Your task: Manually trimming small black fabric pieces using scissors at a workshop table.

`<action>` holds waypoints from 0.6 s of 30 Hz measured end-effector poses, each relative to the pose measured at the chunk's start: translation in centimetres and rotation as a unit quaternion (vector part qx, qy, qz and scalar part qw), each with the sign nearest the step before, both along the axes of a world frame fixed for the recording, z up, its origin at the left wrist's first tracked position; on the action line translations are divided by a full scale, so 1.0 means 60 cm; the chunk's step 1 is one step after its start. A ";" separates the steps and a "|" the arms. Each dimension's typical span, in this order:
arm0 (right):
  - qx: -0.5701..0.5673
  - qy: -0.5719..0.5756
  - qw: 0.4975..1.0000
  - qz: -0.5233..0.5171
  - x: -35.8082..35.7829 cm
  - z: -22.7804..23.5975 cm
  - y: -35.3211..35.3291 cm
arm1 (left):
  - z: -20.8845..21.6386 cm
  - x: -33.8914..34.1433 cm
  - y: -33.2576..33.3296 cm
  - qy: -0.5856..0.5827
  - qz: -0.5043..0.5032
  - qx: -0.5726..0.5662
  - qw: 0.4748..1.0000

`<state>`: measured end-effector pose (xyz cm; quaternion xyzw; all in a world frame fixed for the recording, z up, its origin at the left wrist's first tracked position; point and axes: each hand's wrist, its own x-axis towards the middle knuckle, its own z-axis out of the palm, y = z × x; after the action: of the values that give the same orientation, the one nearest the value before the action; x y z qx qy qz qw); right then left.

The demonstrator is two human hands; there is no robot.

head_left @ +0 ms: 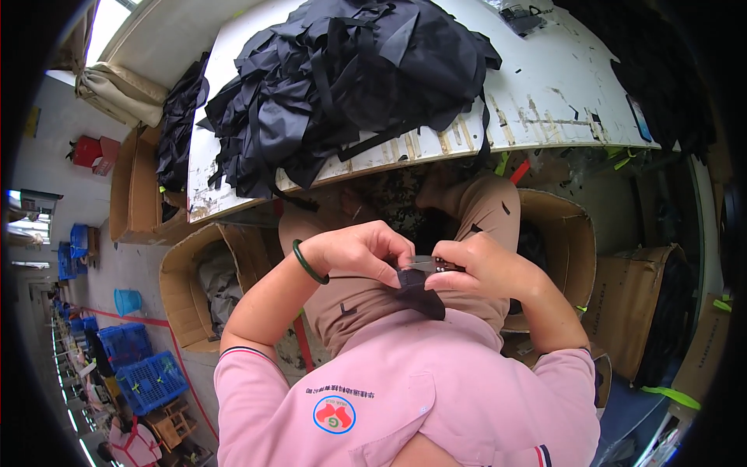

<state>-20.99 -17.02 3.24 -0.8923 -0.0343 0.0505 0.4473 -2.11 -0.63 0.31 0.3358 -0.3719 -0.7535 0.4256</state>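
Note:
Above my lap, my left hand (372,253) is closed in a pinch on a small black fabric piece (422,297), which hangs down toward my shirt. A green bangle circles that wrist. My right hand (484,266) is wrapped round the dark, riveted handle of a small knife (422,263). Its short metal blade points left and lies against the top edge of the fabric, close to my left fingertips. Whether the blade has gone into the fabric I cannot tell.
Ahead stands a white, worn table (545,93) bearing a big heap of black fabric pieces (350,86). Open cardboard boxes flank my legs, one on the left (183,280) and one on the right (572,233). Blue crates (152,381) stand on the floor further left.

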 end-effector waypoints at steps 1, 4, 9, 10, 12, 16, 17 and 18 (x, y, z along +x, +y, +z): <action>0.019 -0.010 0.998 -0.050 -0.002 -0.001 0.000 | 0.000 -0.004 0.003 0.006 0.068 0.007 0.998; -0.009 -0.055 0.988 -0.143 -0.008 -0.006 0.011 | -0.015 -0.024 0.009 0.001 0.281 -0.005 0.960; -0.125 -0.144 0.968 -0.164 -0.004 -0.022 0.035 | -0.020 -0.052 0.008 -0.030 0.383 -0.054 0.922; -0.126 -0.144 0.967 -0.165 -0.002 -0.021 0.036 | -0.020 -0.055 0.008 -0.053 0.397 -0.077 0.913; -0.121 -0.149 0.965 -0.181 0.003 -0.020 0.037 | -0.021 -0.058 0.009 -0.059 0.400 -0.086 0.911; -0.067 -0.117 0.974 -0.184 0.005 -0.018 0.033 | -0.019 -0.058 0.012 -0.067 0.388 -0.094 0.915; -0.041 -0.092 0.978 -0.183 0.005 -0.015 0.031 | -0.020 -0.058 0.013 -0.062 0.380 -0.102 0.917; -0.014 -0.067 0.981 -0.181 0.005 -0.013 0.030 | -0.020 -0.058 0.015 -0.062 0.380 -0.102 0.917</action>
<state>-20.69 -15.20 2.48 -0.8914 0.0985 -0.0908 0.4330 -5.62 0.25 -0.91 0.4528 -0.3166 -0.4708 0.6878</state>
